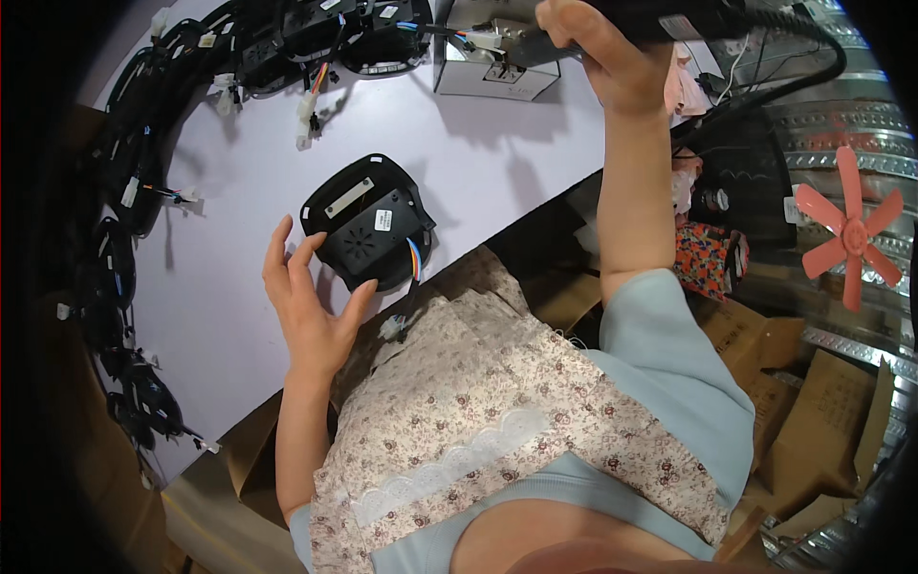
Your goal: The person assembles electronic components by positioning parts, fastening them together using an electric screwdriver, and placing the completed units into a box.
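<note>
Over my pale surface, far right, my right hand grips a black corded tool by the white box. Nearer, a black plastic shell sits by my spread left hand. Best to hold it still, with its colored wires clear.

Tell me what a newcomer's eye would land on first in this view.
Probably the pink fan at the far right, bright against its dull surroundings. Next comes the black plastic housing on the pale table, left of centre, with the left hand open beside it. At the top, the right hand grips a dark handheld tool.
</note>
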A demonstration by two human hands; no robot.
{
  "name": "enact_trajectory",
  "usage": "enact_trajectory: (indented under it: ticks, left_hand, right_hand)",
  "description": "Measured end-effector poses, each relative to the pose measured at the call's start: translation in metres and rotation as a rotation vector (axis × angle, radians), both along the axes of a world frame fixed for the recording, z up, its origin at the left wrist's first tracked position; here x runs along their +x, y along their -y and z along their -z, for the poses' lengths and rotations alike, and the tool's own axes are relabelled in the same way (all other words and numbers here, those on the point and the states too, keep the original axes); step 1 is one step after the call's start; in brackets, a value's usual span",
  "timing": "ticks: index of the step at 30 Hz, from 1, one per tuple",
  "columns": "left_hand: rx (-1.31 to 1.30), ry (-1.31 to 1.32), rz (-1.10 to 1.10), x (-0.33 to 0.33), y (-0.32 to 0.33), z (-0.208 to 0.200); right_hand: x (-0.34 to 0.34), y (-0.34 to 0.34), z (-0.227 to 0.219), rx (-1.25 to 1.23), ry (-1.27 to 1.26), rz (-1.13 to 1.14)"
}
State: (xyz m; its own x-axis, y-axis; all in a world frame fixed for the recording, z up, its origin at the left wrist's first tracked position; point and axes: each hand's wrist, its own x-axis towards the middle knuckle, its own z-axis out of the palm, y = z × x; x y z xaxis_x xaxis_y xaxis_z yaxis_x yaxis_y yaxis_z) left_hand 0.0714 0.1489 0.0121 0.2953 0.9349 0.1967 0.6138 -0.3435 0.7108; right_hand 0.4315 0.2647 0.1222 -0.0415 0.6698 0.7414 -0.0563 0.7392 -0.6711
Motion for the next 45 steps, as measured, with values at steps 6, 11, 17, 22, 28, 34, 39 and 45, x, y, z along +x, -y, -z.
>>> enact_trajectory:
  ticks: [6, 11, 17, 22, 28, 34, 39, 45]
  left_hand:
    - [-0.054, -0.031, -0.019, 0.002, -0.002, -0.004]
    - [0.104, -0.103, -0.047, -0.001, -0.004, 0.003]
    - [0.112, -0.108, -0.045, -0.001, -0.003, 0.011]
    - [0.044, -0.081, -0.038, 0.001, -0.004, 0.007]
    - [0.093, -0.065, -0.051, 0.001, -0.003, 0.01]
    - [0.13, -0.034, -0.03, 0.001, -0.002, 0.014]
    - [0.16, -0.054, -0.035, -0.001, -0.002, 0.019]
    - [0.178, -0.022, -0.014, -0.004, -0.001, 0.007]
  right_hand:
    - [-0.033, 0.008, -0.008, -0.181, -0.182, 0.47]
    - [-0.026, 0.027, -0.014, -0.331, -0.385, -0.035]
    - [-0.162, 0.059, 0.007, -0.211, -0.362, -0.39]
    - [-0.19, 0.086, -0.028, -0.801, -0.01, -0.129]
    - [-0.191, 0.072, 0.007, -0.591, -0.067, -0.307]
    - [-0.196, 0.077, 0.02, -0.489, 0.025, -0.195]
    - [-0.187, 0.075, 0.003, -0.561, 0.303, -0.18]
    - [-0.188, 0.062, 0.013, -0.263, 0.139, -0.334]
